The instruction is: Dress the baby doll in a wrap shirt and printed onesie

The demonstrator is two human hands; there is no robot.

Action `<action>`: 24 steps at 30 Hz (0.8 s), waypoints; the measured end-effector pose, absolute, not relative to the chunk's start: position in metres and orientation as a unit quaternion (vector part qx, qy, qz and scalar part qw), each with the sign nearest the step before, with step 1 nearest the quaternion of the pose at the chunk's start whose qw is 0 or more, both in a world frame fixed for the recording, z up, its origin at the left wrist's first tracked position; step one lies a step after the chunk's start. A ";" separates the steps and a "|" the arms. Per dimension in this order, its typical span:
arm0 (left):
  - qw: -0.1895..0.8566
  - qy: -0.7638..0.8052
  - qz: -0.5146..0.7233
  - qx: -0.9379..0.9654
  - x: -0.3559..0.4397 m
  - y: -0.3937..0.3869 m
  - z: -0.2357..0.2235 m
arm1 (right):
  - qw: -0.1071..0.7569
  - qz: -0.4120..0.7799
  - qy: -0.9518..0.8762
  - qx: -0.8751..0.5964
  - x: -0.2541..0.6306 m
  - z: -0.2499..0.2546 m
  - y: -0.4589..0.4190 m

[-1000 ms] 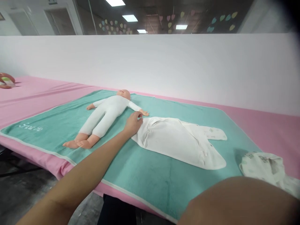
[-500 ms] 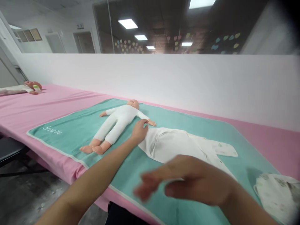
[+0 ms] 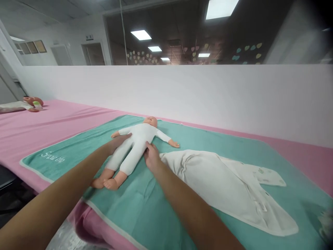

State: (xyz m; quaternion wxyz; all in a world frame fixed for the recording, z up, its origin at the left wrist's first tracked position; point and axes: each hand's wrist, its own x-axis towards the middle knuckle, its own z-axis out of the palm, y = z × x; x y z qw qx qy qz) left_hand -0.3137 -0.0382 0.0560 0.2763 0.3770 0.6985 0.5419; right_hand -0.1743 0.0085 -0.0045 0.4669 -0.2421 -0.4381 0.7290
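A baby doll (image 3: 143, 135) with a white cloth body lies on its back on a teal towel (image 3: 145, 211), head toward the wall and bare feet toward me. At one hip, on the left in view, my left hand (image 3: 120, 141) holds the doll, its fingertips partly out of sight. My right hand (image 3: 153, 158) grips the other hip, thumb on top and the other fingers mostly hidden. A white baby garment (image 3: 208, 173) lies spread flat to the right, its near end close to my right hand.
Pink cloth (image 3: 78, 111) covers the table under the towel. A second doll (image 3: 15, 106) lies at the far left beside a small green-capped bottle (image 3: 37, 105). White fabric (image 3: 326, 222) shows at the right edge. A low white wall (image 3: 169, 90) runs behind.
My left hand has moved from the garment's edge to the doll's hip. My right hand has come forward from above the garment to the doll's other side. The view has shifted slightly.
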 end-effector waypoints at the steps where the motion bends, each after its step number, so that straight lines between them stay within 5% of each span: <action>1: 0.316 0.690 0.542 0.360 -0.311 -0.039 0.055 | 0.484 0.726 -0.436 -0.217 -0.185 -0.006 0.012; 8: 0.426 0.613 0.562 0.356 -0.299 -0.043 0.066 | 0.503 0.719 -0.460 -0.137 -0.177 0.004 0.011; 16: 0.384 0.517 0.611 0.460 -0.239 -0.095 0.092 | 0.503 0.706 -0.492 -0.078 -0.100 0.062 -0.046; 24: 0.478 0.482 0.594 0.432 -0.100 -0.141 0.083 | 0.396 0.596 -0.640 -0.279 0.055 0.086 -0.075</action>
